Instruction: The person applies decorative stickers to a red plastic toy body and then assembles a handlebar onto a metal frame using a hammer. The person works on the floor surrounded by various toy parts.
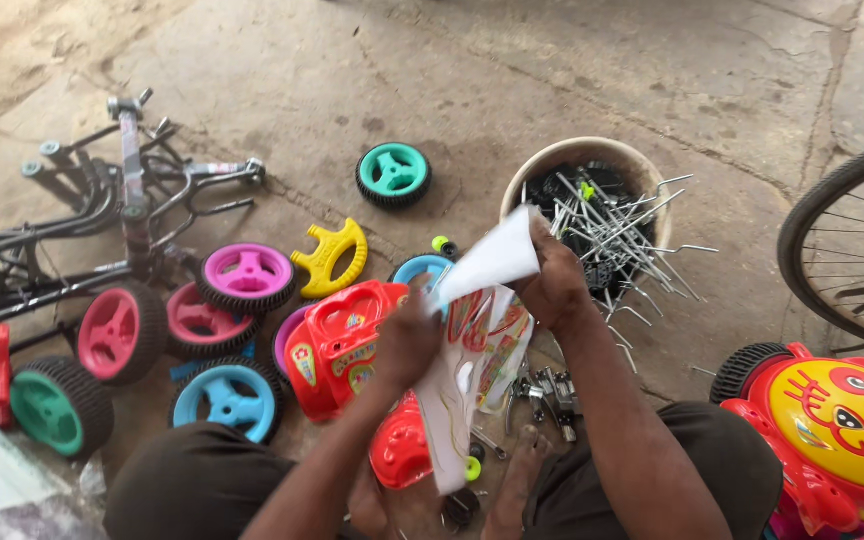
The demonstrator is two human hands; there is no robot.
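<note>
Left hand [407, 340] and right hand [555, 285] both gripping sticker sheet [477, 345], bowl of metal rods [592, 205] at one o'clock.

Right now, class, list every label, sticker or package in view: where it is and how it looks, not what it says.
Sticker sheet: held in both hands, white backing, red and yellow decals.
Decals on the red toy body: left of the hands, small and multicoloured.
Face decal on the yellow toy panel: lower right, red lines.

sheet [472, 330]: glossy printed paper, white backing
shell [337, 345]: shiny red plastic
wheels [247, 275]: smooth plastic hubs, matt ribbed tyres
rods [622, 235]: bright metal
floor [512, 70]: rough concrete
</note>
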